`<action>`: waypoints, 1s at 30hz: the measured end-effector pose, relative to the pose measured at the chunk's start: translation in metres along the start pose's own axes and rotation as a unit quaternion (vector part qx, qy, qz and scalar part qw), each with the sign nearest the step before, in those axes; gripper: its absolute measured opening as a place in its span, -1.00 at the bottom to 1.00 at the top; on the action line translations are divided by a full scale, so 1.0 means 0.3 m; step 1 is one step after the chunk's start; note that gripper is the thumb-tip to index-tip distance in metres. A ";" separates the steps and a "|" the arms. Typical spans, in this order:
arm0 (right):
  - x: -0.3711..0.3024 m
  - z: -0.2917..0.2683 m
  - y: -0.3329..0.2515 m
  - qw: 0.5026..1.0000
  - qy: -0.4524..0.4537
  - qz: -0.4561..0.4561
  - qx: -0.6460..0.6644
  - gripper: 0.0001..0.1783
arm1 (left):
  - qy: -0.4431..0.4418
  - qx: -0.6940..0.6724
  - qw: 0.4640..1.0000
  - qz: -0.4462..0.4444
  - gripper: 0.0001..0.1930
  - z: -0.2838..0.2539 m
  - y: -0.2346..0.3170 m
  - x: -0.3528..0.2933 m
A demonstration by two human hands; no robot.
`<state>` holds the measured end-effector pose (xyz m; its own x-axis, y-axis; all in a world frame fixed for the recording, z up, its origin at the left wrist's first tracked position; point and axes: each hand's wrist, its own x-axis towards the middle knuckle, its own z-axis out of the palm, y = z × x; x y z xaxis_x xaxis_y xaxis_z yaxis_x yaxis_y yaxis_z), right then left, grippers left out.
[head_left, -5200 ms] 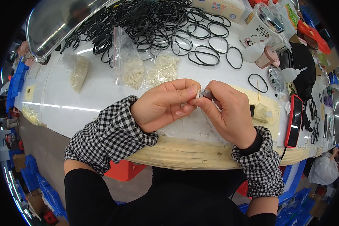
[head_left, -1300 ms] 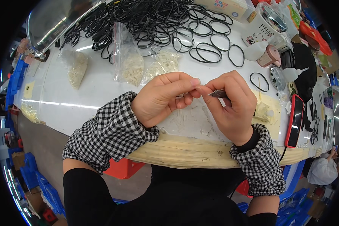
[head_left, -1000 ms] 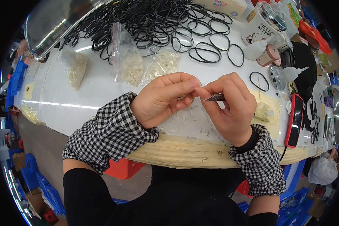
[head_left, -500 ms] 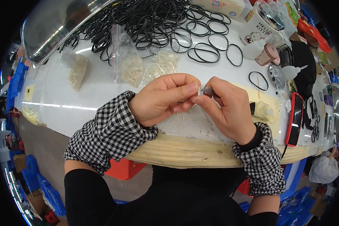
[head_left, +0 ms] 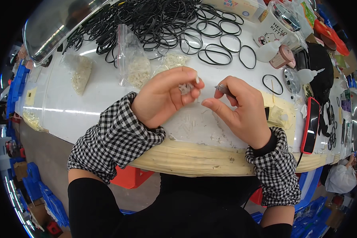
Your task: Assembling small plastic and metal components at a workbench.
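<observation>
My left hand (head_left: 156,97) pinches a small white piece (head_left: 197,79) between thumb and forefinger. More small whitish pieces (head_left: 184,88) show inside its curled fingers. To the right, apart from it, my right hand (head_left: 245,109) grips a small grey metal blade (head_left: 226,90) against its forefinger, the thumb held away. Thin white scraps (head_left: 187,123) lie on the white tabletop (head_left: 95,107) below my hands. Beyond my left hand are a zip bag (head_left: 135,71) and a flatter clear bag (head_left: 174,60), both holding pale little pieces.
Black rubber rings (head_left: 146,23) are heaped at the back. Another bag of pale pieces (head_left: 82,75) sits at left, near a clear plastic cover (head_left: 51,31). At right are a white cup (head_left: 265,35), a red-cased phone (head_left: 310,125) and a yellowish sheet (head_left: 291,119). Wood edging (head_left: 194,158) borders the front.
My hands were together at the white piece and are now apart. The left has turned up and moved slightly left; the right thumb has opened away from the blade.
</observation>
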<state>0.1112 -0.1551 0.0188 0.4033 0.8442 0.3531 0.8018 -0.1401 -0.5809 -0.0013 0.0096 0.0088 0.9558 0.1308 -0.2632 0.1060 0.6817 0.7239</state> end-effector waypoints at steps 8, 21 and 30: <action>-0.010 0.072 0.013 0.999 -0.009 -0.029 -0.031 -0.84 | 0.085 -0.134 0.986 0.050 -0.86 -0.041 0.014 0.019; 0.019 0.024 -0.005 0.982 0.113 0.029 0.149 -0.87 | -0.034 0.051 0.997 -0.040 -0.78 -0.015 -0.025 0.008; 0.004 0.031 -0.019 0.982 0.105 0.018 0.153 -0.83 | -0.057 0.027 0.998 -0.029 -0.81 -0.011 -0.018 0.002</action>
<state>0.1030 -0.1485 0.0156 0.5375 0.7114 0.4528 0.6277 0.0211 -0.7782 -0.0022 0.0085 0.0026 0.9724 0.0075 -0.2332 0.1735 0.6451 0.7442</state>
